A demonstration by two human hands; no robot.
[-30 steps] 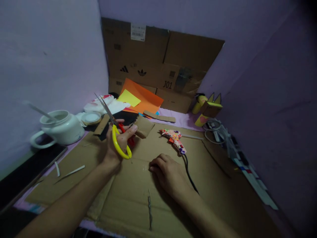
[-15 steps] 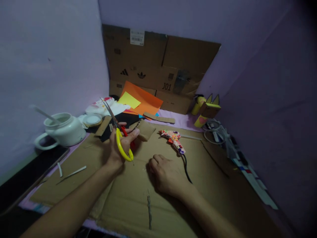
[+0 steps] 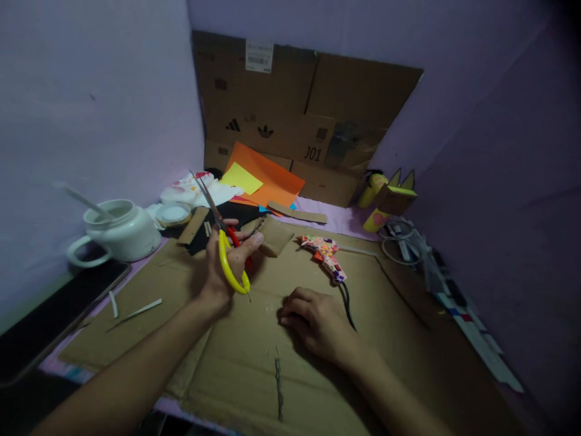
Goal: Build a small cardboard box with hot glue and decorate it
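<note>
Scissors [image 3: 225,257] sit in the left hand [image 3: 214,272], raised over the middle of a cardboard sheet [image 3: 240,363]. Nearest the person, a dark ragged strip [image 3: 279,390] lies on that sheet. Beyond it rests the right hand [image 3: 320,321], fingers curled inward; whether they pinch anything cannot be told. The left fingers are wrapped about the scissors' handles, blades pointing away. Just past the thumb is a small cardboard piece [image 3: 275,236]; I cannot tell if the fingers hold it too. Good handling here probably means keeping the blades together, their tips clear of the right hand, and not crushing the cardboard. To the right lies a glue gun [image 3: 324,251].

At the left stands a white pot [image 3: 129,236], a pale stick [image 3: 86,201] leaning in it; anything lower inside is hidden. Behind it is a round tub [image 3: 173,213], white on top, contents unseen.
</note>
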